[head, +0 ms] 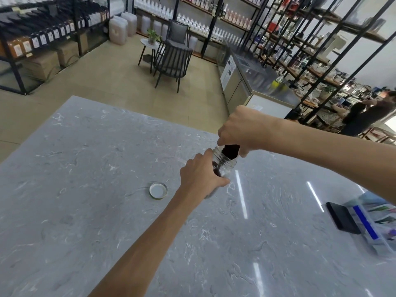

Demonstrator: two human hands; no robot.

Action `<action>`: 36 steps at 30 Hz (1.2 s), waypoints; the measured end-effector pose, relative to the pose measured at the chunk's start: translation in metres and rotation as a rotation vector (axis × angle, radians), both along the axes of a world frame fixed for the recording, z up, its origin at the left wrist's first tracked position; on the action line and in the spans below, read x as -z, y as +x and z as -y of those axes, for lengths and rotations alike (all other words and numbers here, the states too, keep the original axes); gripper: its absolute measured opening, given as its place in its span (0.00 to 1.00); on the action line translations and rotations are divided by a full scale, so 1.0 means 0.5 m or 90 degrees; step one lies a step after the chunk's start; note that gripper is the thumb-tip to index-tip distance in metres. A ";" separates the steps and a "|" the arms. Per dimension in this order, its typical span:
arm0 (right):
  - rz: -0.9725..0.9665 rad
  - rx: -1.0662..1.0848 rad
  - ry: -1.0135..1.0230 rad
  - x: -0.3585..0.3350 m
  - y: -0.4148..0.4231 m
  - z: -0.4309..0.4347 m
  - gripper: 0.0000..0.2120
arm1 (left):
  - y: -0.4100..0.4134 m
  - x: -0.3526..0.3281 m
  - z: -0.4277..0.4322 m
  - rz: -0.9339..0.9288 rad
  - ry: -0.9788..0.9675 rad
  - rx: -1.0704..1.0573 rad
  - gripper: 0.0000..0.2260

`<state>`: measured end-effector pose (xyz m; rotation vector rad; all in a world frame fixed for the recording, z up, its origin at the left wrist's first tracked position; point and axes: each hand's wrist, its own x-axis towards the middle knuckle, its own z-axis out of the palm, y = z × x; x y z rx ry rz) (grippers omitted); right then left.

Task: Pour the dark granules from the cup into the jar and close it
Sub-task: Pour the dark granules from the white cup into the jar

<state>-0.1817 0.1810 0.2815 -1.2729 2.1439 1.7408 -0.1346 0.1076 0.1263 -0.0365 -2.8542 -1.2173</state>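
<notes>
My left hand (202,177) grips a clear glass jar (225,165), tilted with its threaded mouth up and to the right. Dark granules lie inside the jar by my fingers. My right hand (242,129) holds the cup (231,151) upside down over the jar's mouth; the cup is mostly hidden in my fist, and dark granules fill its visible opening right at the jar's rim. The jar's lid (158,190) lies on the grey marble table (85,189), inner side up, to the left of my left wrist.
A black flat object (342,217) and a clear plastic box with a blue stripe (368,228) sit at the table's right edge. Beyond the table are chairs, a small round table and stocked shelves. Two people stand at the far right.
</notes>
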 end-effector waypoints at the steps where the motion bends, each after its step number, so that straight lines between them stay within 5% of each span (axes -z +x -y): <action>1: -0.006 -0.002 0.009 -0.002 -0.001 0.002 0.20 | 0.000 -0.003 -0.002 -0.001 -0.003 0.002 0.34; 36: -0.021 0.050 0.027 -0.036 -0.029 0.016 0.20 | -0.025 -0.052 -0.018 -0.031 0.019 -0.008 0.32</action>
